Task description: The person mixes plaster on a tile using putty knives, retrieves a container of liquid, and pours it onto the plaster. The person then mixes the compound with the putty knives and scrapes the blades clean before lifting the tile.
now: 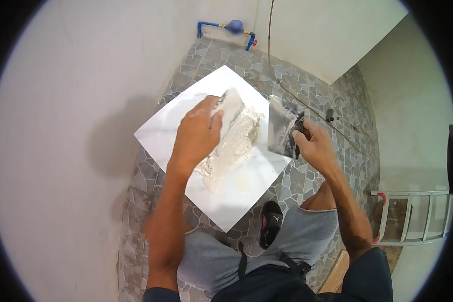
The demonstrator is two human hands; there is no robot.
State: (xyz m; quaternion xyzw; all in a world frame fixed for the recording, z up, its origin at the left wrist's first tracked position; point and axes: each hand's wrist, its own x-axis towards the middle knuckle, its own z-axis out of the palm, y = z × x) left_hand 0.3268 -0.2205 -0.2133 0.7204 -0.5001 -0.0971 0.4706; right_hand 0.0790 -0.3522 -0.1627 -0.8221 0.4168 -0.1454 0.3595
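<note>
A mound of wet, off-white plaster paste (pixel 234 151) lies on a white marbled tile (pixel 226 211), which is turned cornerwise below me. My left hand (pixel 199 131) is closed around a broad putty knife (pixel 230 106), its blade smeared with paste and against the mound's upper left side. In my right hand (pixel 314 146) I grip a second wide putty knife (pixel 282 128) by its black-edged back. That blade is streaked with paste and hovers over the tile's right corner, apart from the mound.
Grey stone-patterned flooring (pixel 297 176) surrounds the tile. Blue pipes with a water meter (pixel 235 26) stand at the far wall. A cable (pixel 292 93) trails along the floor on the right, near an aluminium ladder (pixel 412 219). My sandalled foot (pixel 271 224) is close to the tile's lower right edge.
</note>
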